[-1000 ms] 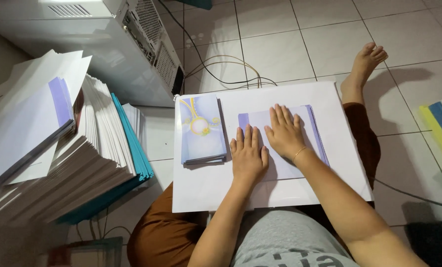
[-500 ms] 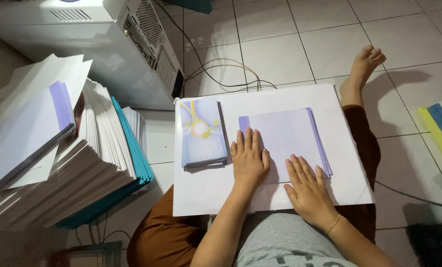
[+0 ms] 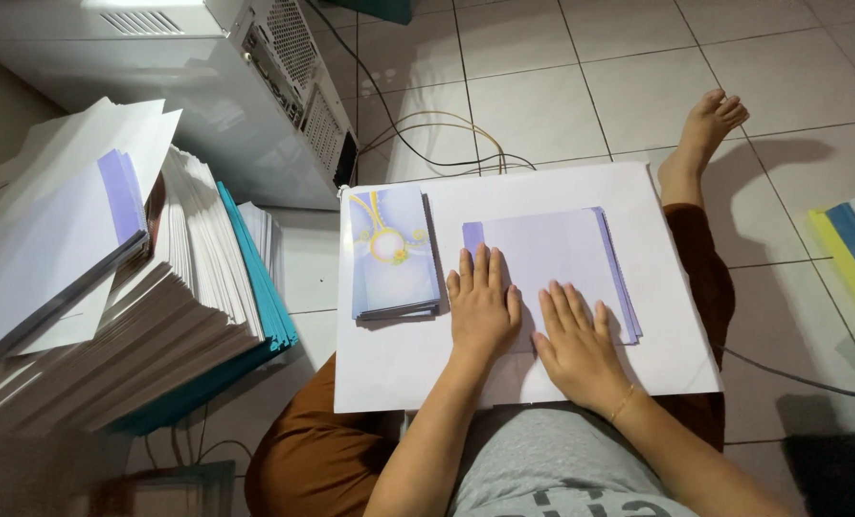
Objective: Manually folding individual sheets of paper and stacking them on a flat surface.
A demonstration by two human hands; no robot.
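A large white board point(image 3: 389, 369) lies across my lap. On it sits a folded pale lilac card point(image 3: 557, 254) with a darker strip on its left edge. My left hand point(image 3: 482, 308) lies flat on the card's lower left part, fingers spread. My right hand point(image 3: 576, 345) rests flat on the card's lower edge, fingers apart. Left of the hands is a small stack of finished cards point(image 3: 392, 251) with a yellow and white design on blue.
A tall leaning pile of white and lilac sheets point(image 3: 102, 306) with teal covers stands at my left. A white machine point(image 3: 246, 86) with cables point(image 3: 427, 134) is behind it. My bare foot point(image 3: 705, 129) rests on the tiled floor; coloured sheets point(image 3: 854, 258) lie at the right.
My right hand has slid down from the middle of the lilac card to its lower edge. My left hand has stayed pressed on the card.
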